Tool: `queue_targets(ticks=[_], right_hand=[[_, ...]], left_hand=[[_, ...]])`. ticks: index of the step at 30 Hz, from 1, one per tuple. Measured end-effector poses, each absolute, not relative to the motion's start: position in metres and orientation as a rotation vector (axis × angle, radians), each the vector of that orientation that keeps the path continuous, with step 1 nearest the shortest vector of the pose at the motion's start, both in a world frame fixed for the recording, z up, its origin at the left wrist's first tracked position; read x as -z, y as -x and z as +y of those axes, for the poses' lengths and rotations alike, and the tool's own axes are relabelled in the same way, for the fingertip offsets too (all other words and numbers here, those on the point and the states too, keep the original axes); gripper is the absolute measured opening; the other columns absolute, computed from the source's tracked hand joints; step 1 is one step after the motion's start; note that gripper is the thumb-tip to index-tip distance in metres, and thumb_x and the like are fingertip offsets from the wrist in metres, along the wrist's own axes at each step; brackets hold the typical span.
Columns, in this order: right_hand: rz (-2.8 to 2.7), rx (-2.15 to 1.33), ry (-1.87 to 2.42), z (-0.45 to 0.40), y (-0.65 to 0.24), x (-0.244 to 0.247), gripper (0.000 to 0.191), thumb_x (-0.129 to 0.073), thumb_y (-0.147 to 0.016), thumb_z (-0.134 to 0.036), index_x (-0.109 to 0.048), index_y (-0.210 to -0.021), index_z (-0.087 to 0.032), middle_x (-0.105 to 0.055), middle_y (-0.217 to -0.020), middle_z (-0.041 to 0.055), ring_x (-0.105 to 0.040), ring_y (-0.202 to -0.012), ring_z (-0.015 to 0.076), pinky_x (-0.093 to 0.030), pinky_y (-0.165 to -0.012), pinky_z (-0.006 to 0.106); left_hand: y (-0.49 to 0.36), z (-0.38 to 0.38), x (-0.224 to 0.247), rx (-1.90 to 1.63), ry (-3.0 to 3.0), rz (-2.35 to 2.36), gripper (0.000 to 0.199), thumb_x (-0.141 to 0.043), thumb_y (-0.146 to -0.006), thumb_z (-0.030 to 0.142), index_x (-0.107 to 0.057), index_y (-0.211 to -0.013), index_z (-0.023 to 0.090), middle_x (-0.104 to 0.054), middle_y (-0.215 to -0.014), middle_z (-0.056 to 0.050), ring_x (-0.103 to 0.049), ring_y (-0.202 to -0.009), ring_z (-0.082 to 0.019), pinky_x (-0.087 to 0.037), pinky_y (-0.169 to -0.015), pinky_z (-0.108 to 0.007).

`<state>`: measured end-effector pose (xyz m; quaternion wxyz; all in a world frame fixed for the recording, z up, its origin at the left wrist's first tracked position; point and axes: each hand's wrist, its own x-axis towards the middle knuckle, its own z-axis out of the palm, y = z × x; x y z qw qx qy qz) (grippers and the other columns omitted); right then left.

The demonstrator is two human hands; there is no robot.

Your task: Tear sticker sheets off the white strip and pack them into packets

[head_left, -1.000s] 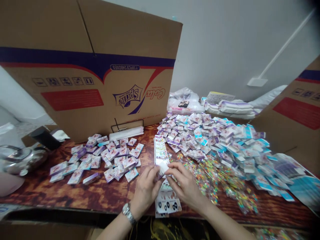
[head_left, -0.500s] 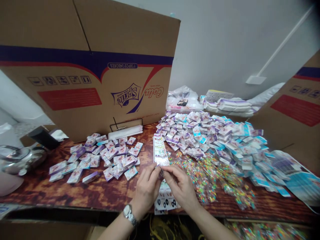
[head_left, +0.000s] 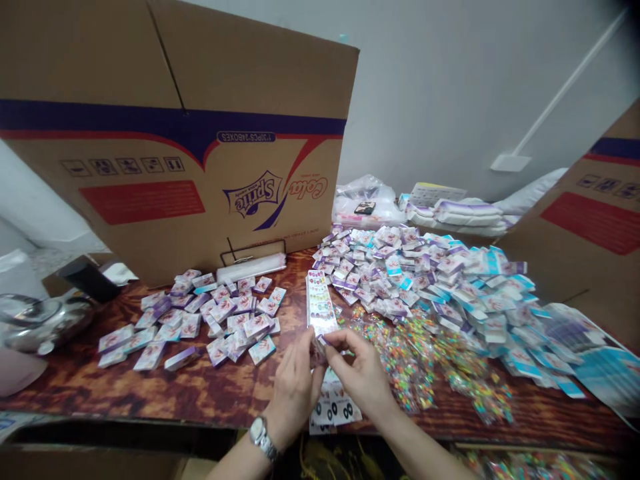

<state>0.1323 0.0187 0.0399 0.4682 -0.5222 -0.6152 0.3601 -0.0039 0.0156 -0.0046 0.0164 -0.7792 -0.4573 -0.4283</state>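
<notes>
Fingers (head_left: 306,353) on both hands are closed up tight at the bottom end of a narrow printed strip (head_left: 320,303), which stands up at a slight tilt just above them, with coloured dots running up its face. The left hand (head_left: 295,393), wearing a silver wristwatch (head_left: 263,439), and the right hand (head_left: 363,380) meet right at the strip. There might be a small packet pinched in there too, but it's too tiny to make out. Looks to me like the fiddly bit of handling a single strip, and whatever comes after needs a steady pinch, since there's not much room between the hands. Just below the fingers sits a stack of printed cards (head_left: 334,407) with black ring shapes, on a wood-grain bench (head_left: 150,393). Left of the fingers there's a pile of small purple-and-white packets (head_left: 215,313), and to the right a much bigger heap of packets (head_left: 405,267) plus loads of colourful little bags (head_left: 405,363). Further ahead of the fingers, a Sprite Cola carton (head_left: 175,167) stands upside down.
</notes>
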Motion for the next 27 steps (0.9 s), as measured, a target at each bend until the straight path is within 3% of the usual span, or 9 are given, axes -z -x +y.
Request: queue_targets(ticks=[6, 15, 20, 27], right_hand=[[-1.688, -0.623, 1.242, 0.016, -0.131, -0.043, 0.015, -0.052, -0.083, -0.014, -0.065, -0.086, -0.019, -0.062, -0.083, 0.0039, -0.06, -0.079, 0.0167, -0.049, -0.069, 0.027], [-1.837, -0.201, 1.08, 0.0, -0.126, -0.018, 0.044, -0.042, -0.089, -0.008, -0.042, -0.132, -0.018, -0.06, -0.111, 0.0104, -0.054, -0.101, 0.021, -0.048, -0.086, 0.037], [-1.836, -0.351, 1.143, 0.001, -0.126, -0.021, 0.045, -0.04, -0.091, -0.013, -0.037, -0.135, -0.02, -0.059, -0.114, 0.0101, -0.053, -0.107, 0.0208, -0.048, -0.09, 0.038], [-1.945, -0.567, 1.078, 0.007, -0.116, -0.015, 0.051, -0.035, -0.094, -0.019, -0.022, -0.143, -0.022, -0.046, -0.135, 0.01, -0.043, -0.124, 0.0208, -0.041, -0.102, 0.04]], left_hand=[[0.002, 0.016, 0.005, 1.218, 2.468, -1.413, 0.061, -0.041, -0.087, 0.008, -0.018, -0.143, 0.013, -0.056, -0.115, -0.017, -0.055, -0.104, -0.024, -0.049, -0.088, -0.037], [-0.004, 0.013, 0.011, 1.15, 2.501, -1.523, 0.064, -0.032, -0.09, 0.011, 0.003, -0.145, 0.012, -0.051, -0.113, -0.022, -0.053, -0.101, -0.028, -0.049, -0.082, -0.045], [0.001, 0.014, 0.005, 1.263, 2.542, -1.532, 0.065, -0.037, -0.091, 0.015, -0.001, -0.145, 0.014, -0.051, -0.113, -0.019, -0.052, -0.101, -0.026, -0.049, -0.084, -0.041], [0.01, 0.012, 0.013, 1.2, 2.512, -1.578, 0.063, -0.033, -0.089, 0.01, -0.003, -0.145, 0.014, -0.05, -0.115, -0.019, -0.051, -0.105, -0.026, -0.048, -0.086, -0.042]])
